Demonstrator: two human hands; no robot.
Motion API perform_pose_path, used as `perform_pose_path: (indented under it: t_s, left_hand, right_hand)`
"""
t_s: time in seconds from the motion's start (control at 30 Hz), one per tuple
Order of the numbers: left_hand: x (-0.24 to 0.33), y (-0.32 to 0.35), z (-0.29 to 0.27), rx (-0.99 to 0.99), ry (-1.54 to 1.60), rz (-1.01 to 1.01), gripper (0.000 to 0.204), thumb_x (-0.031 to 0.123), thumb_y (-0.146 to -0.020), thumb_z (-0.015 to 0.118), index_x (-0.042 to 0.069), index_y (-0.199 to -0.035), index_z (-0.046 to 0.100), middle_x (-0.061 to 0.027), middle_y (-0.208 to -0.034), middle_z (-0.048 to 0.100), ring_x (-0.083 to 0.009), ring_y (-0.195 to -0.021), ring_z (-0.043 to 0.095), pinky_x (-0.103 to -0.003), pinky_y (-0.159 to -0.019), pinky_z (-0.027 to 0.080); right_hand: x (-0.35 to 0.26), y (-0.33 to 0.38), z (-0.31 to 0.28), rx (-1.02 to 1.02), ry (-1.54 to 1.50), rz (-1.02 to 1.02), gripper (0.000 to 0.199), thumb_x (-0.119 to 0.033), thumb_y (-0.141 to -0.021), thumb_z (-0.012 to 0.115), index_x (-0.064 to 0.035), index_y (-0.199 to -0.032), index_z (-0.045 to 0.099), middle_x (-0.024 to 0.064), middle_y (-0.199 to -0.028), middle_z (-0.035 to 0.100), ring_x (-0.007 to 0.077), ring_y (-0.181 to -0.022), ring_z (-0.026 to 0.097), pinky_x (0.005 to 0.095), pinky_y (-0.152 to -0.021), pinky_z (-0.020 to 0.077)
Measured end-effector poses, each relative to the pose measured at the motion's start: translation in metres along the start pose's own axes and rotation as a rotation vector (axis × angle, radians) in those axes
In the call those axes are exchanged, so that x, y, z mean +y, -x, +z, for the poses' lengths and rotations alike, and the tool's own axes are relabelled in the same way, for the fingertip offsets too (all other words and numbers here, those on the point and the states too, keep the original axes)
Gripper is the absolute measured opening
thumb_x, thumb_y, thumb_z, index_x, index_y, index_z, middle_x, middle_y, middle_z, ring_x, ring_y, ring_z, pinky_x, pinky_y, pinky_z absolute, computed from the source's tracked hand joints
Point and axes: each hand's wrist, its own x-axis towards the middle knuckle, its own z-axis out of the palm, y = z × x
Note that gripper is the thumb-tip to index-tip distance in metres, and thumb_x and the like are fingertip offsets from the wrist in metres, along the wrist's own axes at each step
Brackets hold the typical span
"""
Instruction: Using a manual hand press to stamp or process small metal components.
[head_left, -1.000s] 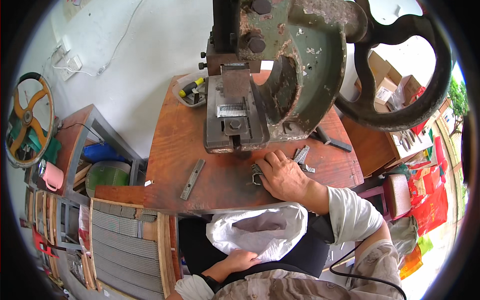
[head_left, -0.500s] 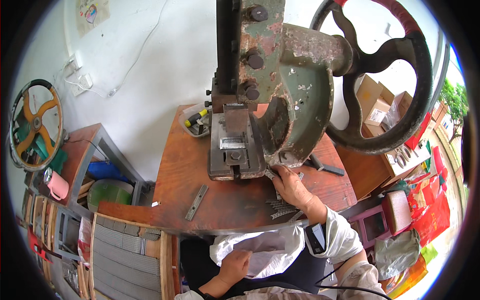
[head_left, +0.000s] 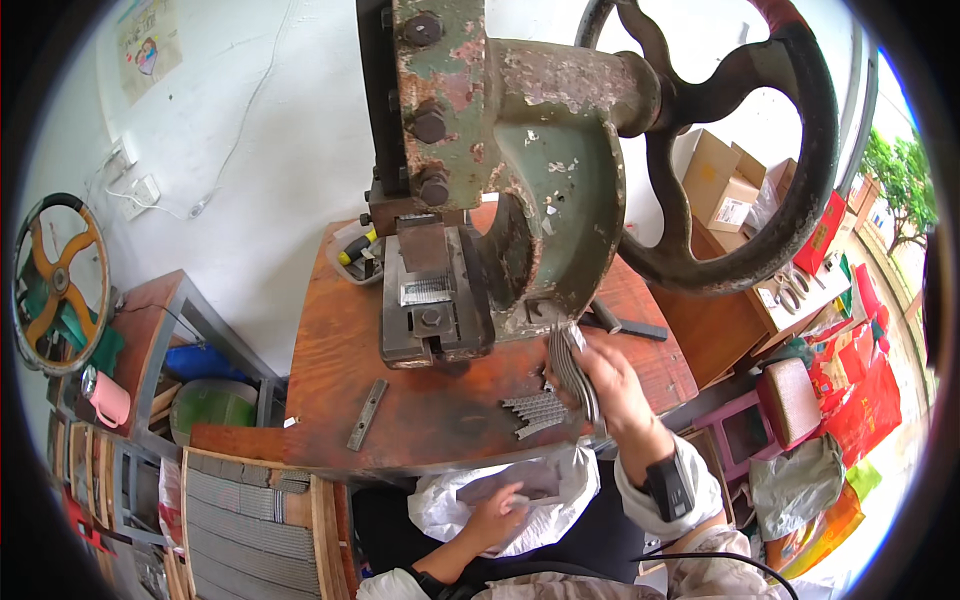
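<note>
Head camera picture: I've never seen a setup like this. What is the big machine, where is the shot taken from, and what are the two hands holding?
The view comes from a fisheye camera on the person's head, looking down, so straight edges bend. The big green, rusty machine with a spoked flywheel stands on a brown wooden table; it looks like a hand-fed press. The right hand holds a fanned bunch of thin metal strips near the machine. More strips and a flat metal bar lie on the table. The left hand rests in a white plastic bag on the lap.
</note>
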Motion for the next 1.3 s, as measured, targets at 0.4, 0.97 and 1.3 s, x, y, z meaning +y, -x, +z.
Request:
perform_pose_path:
  t_s: [0.4, 0.97, 1.3]
  left_hand:
    - [-0.056, 0.007, -0.032, 0.187, -0.769, 0.141, 0.02, 0.013, -0.07, 0.057, 0.011, -0.088, 0.064, -0.0164, -0.102, 0.057, -0.0332, -0.102, 0.051, -0.038, -0.081, 0.044]
    - [-0.078, 0.006, -0.051, 0.386, -0.99, -0.035, 0.042, 0.01, -0.066, 0.061, 0.012, -0.108, 0.056, -0.0242, -0.123, 0.036, -0.0449, -0.114, 0.03, -0.048, -0.096, 0.028]
    - [-0.021, 0.006, -0.029, 0.54, -0.385, 0.275, 0.013, 0.007, -0.065, 0.066, 0.008, -0.078, 0.065, -0.0112, -0.081, 0.059, -0.0298, -0.082, 0.055, -0.039, -0.075, 0.045]
  right_hand:
    - [0.235, 0.088, -0.028, -0.333, 0.767, -0.186, 0.043, -0.019, -0.078, 0.057, -0.0017, -0.115, 0.046, 0.0176, -0.102, 0.052, 0.0338, -0.093, 0.054, 0.0396, -0.081, 0.0443]
    - [0.063, 0.053, -0.047, -0.193, 1.352, -0.788, 0.016, -0.004, -0.073, 0.05, -0.0036, -0.088, 0.057, 0.0127, -0.087, 0.06, 0.0289, -0.071, 0.057, 0.0369, -0.061, 0.0463]
    - [0.036, 0.0, -0.036, -0.445, 1.418, -0.608, 0.085, -0.056, -0.059, 0.066, -0.0045, -0.123, 0.042, 0.0201, -0.126, 0.038, 0.039, -0.121, 0.03, 0.0508, -0.097, 0.0269]
